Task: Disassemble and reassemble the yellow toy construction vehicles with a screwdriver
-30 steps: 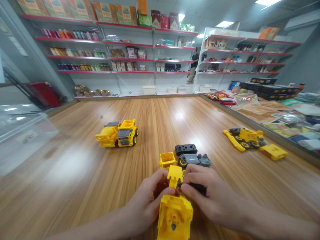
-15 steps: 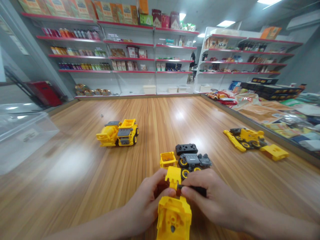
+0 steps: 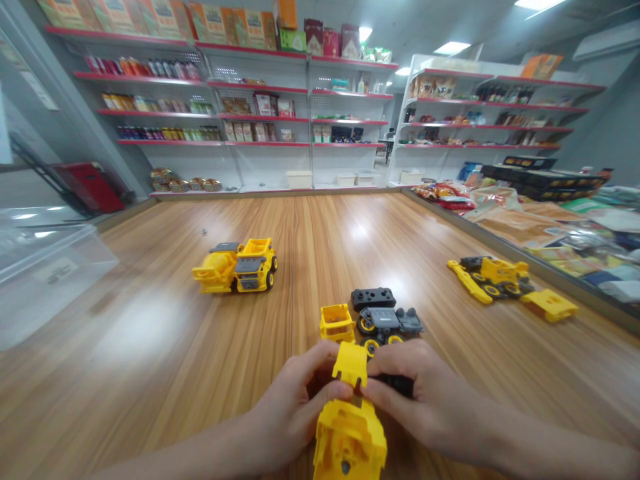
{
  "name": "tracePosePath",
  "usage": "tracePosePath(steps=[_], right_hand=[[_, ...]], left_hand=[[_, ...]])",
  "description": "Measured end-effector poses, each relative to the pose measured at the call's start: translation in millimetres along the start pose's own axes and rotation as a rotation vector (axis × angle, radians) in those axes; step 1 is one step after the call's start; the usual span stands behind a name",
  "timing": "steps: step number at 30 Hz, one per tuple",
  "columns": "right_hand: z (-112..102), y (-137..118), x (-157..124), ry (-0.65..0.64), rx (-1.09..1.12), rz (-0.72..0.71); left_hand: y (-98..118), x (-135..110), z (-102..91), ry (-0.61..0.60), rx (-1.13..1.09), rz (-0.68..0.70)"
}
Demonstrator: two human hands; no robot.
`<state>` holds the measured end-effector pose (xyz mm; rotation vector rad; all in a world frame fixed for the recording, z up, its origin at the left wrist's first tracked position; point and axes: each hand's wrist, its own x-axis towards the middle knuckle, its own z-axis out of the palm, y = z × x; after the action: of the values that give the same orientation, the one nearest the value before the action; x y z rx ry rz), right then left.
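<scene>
Both hands meet at the near edge of the wooden table (image 3: 210,347). My left hand (image 3: 295,407) is closed on a yellow toy truck body (image 3: 350,437), thumb and fingers round its upper yellow piece (image 3: 351,363). My right hand (image 3: 420,393) is closed on a black part (image 3: 397,383) joined to that same toy. Just beyond the hands lie a small yellow box part (image 3: 336,322), a grey chassis with yellow wheels (image 3: 387,323) and a black plate (image 3: 373,297).
A built yellow toy truck (image 3: 235,267) stands at middle left. Yellow truck parts (image 3: 500,280) lie at the right edge. A clear plastic box (image 3: 45,267) is at far left. Packaged goods (image 3: 550,227) cover the right counter; stocked shelves (image 3: 250,113) line the back wall.
The yellow upper piece has tilted down and sits lower between my fingers. The person by the far shelves is no longer in view.
</scene>
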<state>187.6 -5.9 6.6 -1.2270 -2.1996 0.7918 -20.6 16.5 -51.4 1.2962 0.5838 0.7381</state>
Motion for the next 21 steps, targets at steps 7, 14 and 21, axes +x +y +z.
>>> tracePosePath(steps=[7, 14, 21], right_hand=[[-1.9, -3.0, 0.0, -0.02, 0.025, 0.001], [-1.0, -1.6, 0.5, 0.005, 0.059, 0.003], [-0.6, -1.2, 0.3, 0.034, 0.091, 0.033]], left_hand=[[3.3, -0.4, 0.3, -0.023, 0.067, 0.027], [1.4, 1.9, 2.3, -0.008, 0.032, 0.047], [1.5, 1.3, 2.6, -0.018, 0.039, 0.032]])
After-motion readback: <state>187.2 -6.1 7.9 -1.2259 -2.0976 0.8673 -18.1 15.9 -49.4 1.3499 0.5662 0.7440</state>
